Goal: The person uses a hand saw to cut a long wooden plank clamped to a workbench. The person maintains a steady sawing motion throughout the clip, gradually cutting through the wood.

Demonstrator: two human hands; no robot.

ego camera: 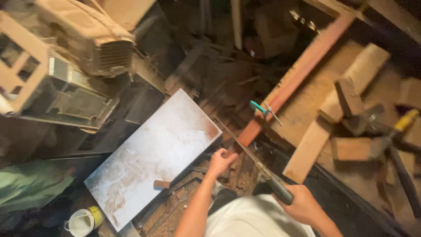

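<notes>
**Head view: reddish plank being sawn**

A handsaw [258, 164] is being gripped by the right hand [302, 204], fingers wrapped around its dark handle. The reddish plank [298, 74] is being steadied at its near end by the left hand [220, 161]; its fingertips are being hidden.

Both forearms are bare, no sleeves, gloves, watch or rings showing; a white garment [254, 217] covers the near torso.

Dim workshop, warm light from the right. Workbench [315, 94] on the right, dusted with sawdust and carrying loose wood blocks [351, 148]. Pale dusty board [153, 153] lies slanted at centre. Dusty machine [66, 66] upper left. Green cloth [30, 184] lower left, white cup [81, 223] beside it.
</notes>
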